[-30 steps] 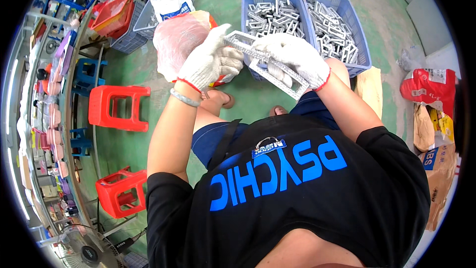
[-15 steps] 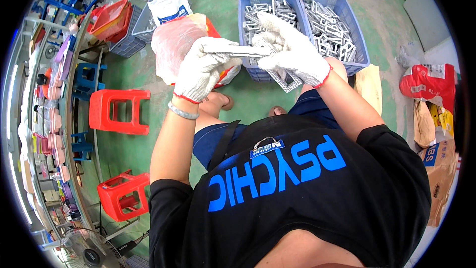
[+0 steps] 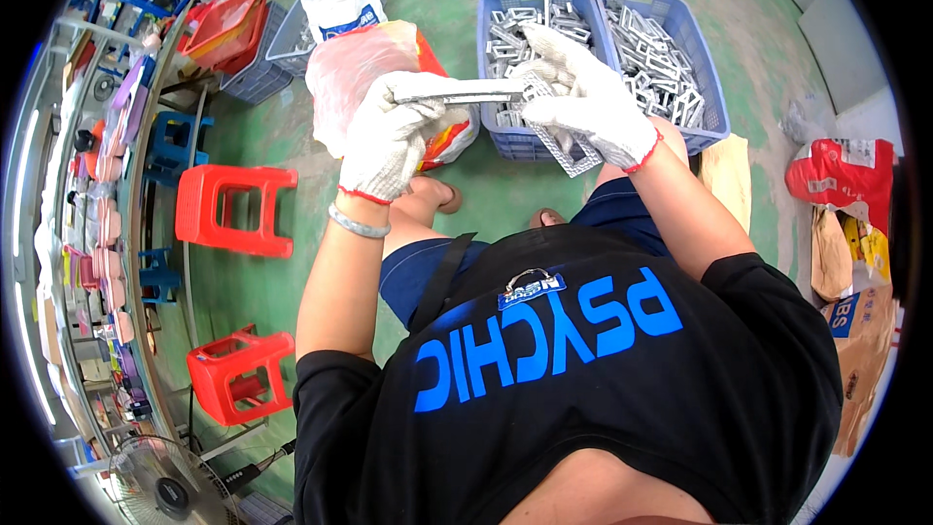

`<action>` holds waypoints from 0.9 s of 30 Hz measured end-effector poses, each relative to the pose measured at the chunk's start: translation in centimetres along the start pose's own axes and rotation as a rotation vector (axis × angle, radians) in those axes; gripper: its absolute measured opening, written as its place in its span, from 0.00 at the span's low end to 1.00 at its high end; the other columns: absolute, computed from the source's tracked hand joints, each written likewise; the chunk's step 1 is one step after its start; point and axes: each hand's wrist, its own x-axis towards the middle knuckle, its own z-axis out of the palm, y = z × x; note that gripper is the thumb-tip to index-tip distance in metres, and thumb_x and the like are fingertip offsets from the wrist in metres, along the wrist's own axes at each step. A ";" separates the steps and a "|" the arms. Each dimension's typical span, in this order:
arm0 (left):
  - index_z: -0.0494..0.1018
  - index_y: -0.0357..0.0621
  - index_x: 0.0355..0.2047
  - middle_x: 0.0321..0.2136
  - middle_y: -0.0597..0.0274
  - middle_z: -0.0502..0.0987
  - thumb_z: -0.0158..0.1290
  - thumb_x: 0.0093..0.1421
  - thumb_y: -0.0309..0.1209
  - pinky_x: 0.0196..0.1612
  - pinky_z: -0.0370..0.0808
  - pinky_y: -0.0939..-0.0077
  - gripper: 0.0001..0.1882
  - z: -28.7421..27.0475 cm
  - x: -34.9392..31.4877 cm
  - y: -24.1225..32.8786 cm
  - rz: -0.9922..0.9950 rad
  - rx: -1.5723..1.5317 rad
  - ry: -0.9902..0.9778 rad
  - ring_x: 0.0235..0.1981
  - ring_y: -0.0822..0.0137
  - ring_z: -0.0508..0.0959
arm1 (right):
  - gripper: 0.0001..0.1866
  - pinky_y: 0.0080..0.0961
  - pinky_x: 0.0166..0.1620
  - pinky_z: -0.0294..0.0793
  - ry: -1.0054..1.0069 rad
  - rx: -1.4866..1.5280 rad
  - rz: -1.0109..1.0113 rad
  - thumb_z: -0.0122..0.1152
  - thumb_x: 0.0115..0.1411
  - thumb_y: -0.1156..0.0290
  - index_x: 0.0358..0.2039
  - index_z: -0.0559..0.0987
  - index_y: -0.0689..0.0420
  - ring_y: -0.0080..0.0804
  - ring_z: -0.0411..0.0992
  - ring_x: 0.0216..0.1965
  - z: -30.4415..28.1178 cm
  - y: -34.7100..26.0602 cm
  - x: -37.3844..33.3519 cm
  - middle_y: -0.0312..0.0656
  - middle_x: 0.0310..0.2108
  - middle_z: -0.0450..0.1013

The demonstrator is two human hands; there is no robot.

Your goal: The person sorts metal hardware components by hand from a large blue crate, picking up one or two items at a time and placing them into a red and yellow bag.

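Observation:
My left hand [image 3: 389, 131], in a white knitted glove, is closed on one end of a narrow grey metal frame piece [image 3: 476, 91], seen edge-on and pointing to the right. My right hand [image 3: 604, 107], gloved alike, has its fingers closed around a grey rectangular metal frame [image 3: 575, 156] that hangs slanted below its palm. The right thumb and fingertips lie close to the free end of the left hand's piece; whether they touch it I cannot tell. Beyond the hands stand two blue plastic crates, a left crate [image 3: 515, 144] and a right crate [image 3: 717, 87], filled with similar frames.
A clear plastic bag [image 3: 340, 73] lies left of the crates, near a white bag [image 3: 342, 2] in a grey-blue bin. Red stools [image 3: 209, 209] and shelving stand at the left, a fan [image 3: 170, 491] at lower left. Red sack [image 3: 841, 175] and cartons are at the right.
My right hand has shifted slightly right with its frame, and its fingertips no longer cover the end of the left hand's piece. The view has shifted a little; my left hand keeps its grip.

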 end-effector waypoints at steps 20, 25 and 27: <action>0.70 0.41 0.51 0.43 0.53 0.76 0.57 0.63 0.38 0.47 0.76 0.58 0.20 -4.2 2.2 -1.3 -0.210 0.237 0.171 0.45 0.57 0.78 | 0.35 0.22 0.25 0.77 0.023 0.442 -0.097 0.57 0.61 0.79 0.66 0.53 0.64 0.30 0.74 0.24 -0.3 1.4 1.7 0.51 0.42 0.73; 0.70 0.38 0.51 0.41 0.46 0.78 0.52 0.67 0.41 0.44 0.79 0.55 0.20 7.1 -0.9 -1.7 -0.621 -0.032 -0.094 0.41 0.54 0.81 | 0.33 0.26 0.30 0.80 -0.011 0.527 -0.125 0.56 0.62 0.78 0.66 0.55 0.61 0.35 0.76 0.32 0.0 2.1 2.4 0.53 0.51 0.71; 0.69 0.37 0.52 0.39 0.46 0.79 0.51 0.68 0.38 0.40 0.82 0.59 0.19 8.0 -0.8 -3.0 -0.543 -0.114 -0.171 0.37 0.55 0.82 | 0.30 0.28 0.34 0.80 0.023 0.593 -0.145 0.55 0.63 0.78 0.64 0.57 0.60 0.36 0.76 0.33 0.3 2.0 2.4 0.52 0.50 0.71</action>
